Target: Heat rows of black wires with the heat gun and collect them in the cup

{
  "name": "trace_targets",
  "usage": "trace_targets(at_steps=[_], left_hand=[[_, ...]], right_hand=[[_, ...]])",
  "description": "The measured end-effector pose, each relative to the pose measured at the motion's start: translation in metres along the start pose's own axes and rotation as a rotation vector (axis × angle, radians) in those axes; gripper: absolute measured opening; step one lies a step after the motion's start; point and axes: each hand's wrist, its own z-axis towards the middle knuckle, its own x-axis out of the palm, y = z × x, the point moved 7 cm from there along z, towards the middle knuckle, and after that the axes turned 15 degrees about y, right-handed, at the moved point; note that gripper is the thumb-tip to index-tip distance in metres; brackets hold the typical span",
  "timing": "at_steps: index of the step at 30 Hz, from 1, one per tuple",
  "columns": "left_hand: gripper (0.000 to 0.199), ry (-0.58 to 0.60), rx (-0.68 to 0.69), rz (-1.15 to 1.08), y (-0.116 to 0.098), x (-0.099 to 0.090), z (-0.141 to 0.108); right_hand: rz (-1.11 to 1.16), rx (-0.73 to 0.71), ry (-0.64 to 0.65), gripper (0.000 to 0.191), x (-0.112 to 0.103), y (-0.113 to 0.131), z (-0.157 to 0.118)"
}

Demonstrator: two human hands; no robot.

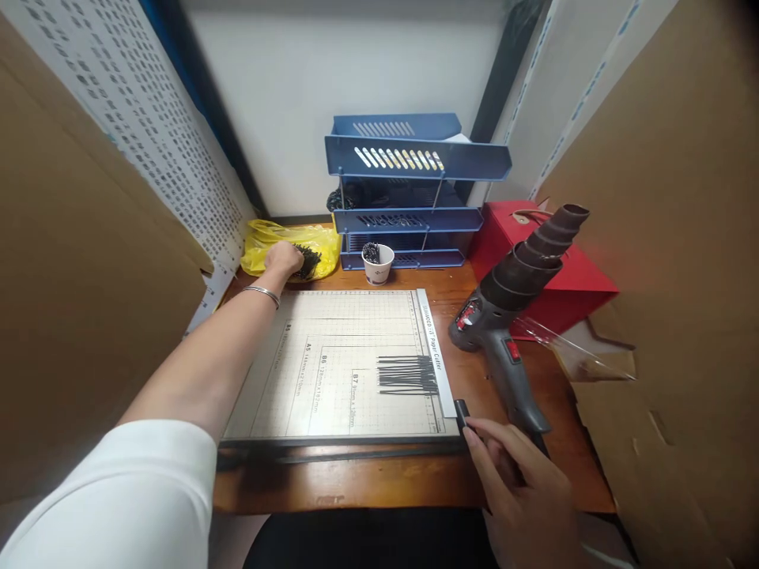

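Observation:
Black short strips (307, 262) lie in a yellow plastic bag (323, 241) at the back left. Over them is my left hand (285, 258), its fingers curled and mostly hidden behind its own back; what they hold, if anything, I cannot make out. At the front right, my right hand (522, 482) pinches the black paper cutter handle (461, 409). The cutter's board (349, 332), printed with a grid and paper sizes, lies flat on the table. A row of thin black strips (406, 375) lies across it, the right ends reaching the pale guard strip (436, 352).
A paper cup (378, 270) with black bits stands behind the board, before a blue tiered tray (409, 221). To the right are a grey heat gun (504, 308) and a red box (534, 276). Cardboard panels (670, 261) flank the wooden table (356, 490).

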Motion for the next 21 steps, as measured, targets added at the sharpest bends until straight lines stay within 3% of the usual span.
trace_targets(at_steps=[3, 6, 9, 11, 13, 15, 17, 21], left_hand=[[0.036, -0.041, 0.094, -0.007, -0.015, 0.002, -0.008], [0.045, -0.074, 0.266, -0.007, -0.031, 0.009, -0.052], [0.039, -0.020, 0.495, 0.001, -0.045, 0.033, -0.136], [0.043, 0.045, 0.776, -0.042, -0.059, 0.057, -0.208], [0.050, 0.077, 0.843, -0.018, -0.063, 0.083, -0.265], [0.059, 0.058, 0.854, 0.082, -0.069, 0.104, -0.302], [0.064, 0.032, 0.830, 0.172, -0.076, 0.120, -0.317], [0.063, 0.035, 0.805, 0.271, -0.088, 0.140, -0.315]], right_hand=[[-0.060, 0.000, 0.006, 0.018, -0.001, 0.003, 0.008], [-0.121, -0.025, 0.032, 0.018, 0.002, 0.010, 0.020], [-0.172, -0.042, 0.065, 0.019, 0.004, 0.013, 0.036], [-0.186, -0.055, 0.111, 0.021, 0.006, 0.012, 0.046], [-0.194, -0.075, 0.166, 0.020, 0.007, 0.012, 0.054], [-0.198, -0.084, 0.202, 0.018, 0.008, 0.012, 0.059], [-0.192, -0.076, 0.200, 0.017, 0.007, 0.011, 0.061], [-0.159, -0.039, 0.164, 0.019, 0.003, 0.008, 0.056]])
